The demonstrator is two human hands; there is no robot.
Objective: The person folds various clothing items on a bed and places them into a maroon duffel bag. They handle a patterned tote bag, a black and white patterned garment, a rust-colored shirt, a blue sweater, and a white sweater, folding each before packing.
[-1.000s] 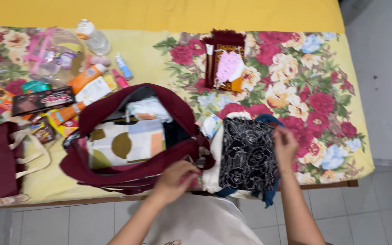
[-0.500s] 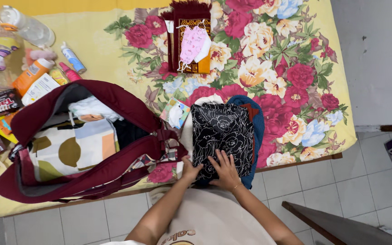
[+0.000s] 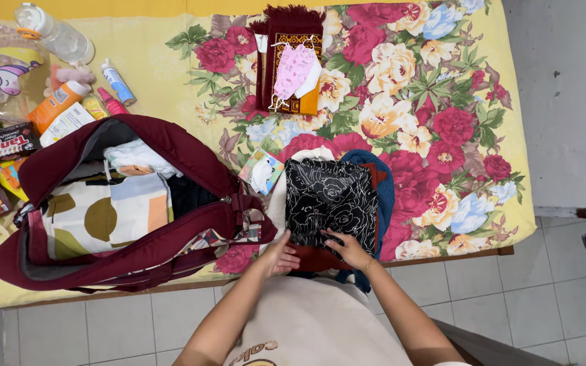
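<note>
Head view: both hands (image 3: 313, 252) grip black floral cloth (image 3: 330, 200).

Left hand (image 3: 278, 256), right hand (image 3: 349, 249), fingers seemingly spread.

Light: bright, even, indoor; source not visible.
Shadows: soft and faint, darkest inside the maroon bag (image 3: 130, 203) at centre left.
Glare: small highlights on the clear plastic bottle (image 3: 55, 34) at upper left.
Focus: mostly sharp; slight softness at the hands, lower centre.
Distortion: mild wide-angle bending toward the frame edges.
</note>
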